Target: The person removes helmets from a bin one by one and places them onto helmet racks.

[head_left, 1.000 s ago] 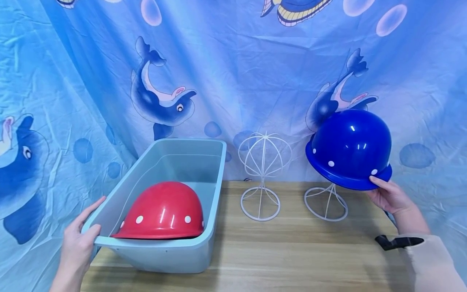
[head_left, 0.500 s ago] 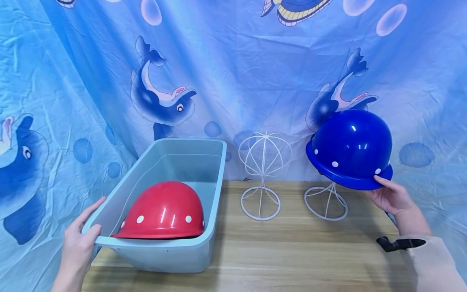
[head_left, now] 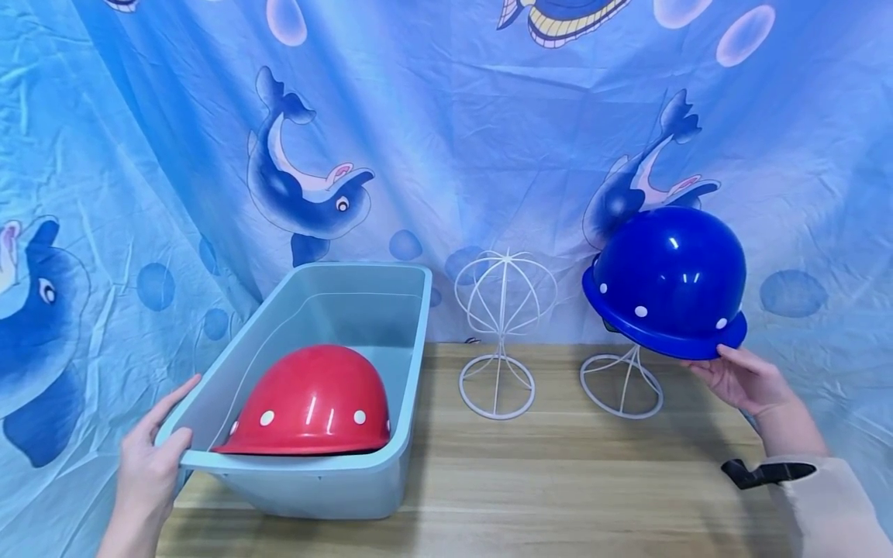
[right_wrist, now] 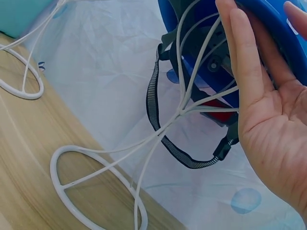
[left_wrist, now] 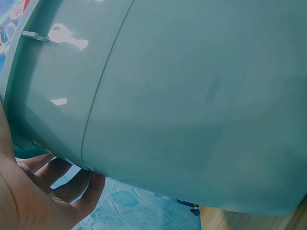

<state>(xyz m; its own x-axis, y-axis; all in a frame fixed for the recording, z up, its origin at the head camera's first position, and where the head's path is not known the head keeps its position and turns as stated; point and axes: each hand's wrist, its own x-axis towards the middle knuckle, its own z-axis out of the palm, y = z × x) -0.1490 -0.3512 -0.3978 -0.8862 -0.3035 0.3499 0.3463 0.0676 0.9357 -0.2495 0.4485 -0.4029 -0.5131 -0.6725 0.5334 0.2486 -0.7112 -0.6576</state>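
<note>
Glossy blue plastic helmet [head_left: 673, 271] | right hand [head_left: 746, 381]: thumb slid lower, fingers straight, hold seemingly easing | left hand [head_left: 149, 461] grips teal plastic tub [head_left: 328, 492]

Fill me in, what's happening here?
A person's right hand holds a blue helmet, tilted, by its brim, with the top of one wire stand inside it; whether its weight rests there, I can't tell. The left hand grips the rim of a blue-green tub, where a red helmet sits. The other wire stand has no helmet on it.
</note>
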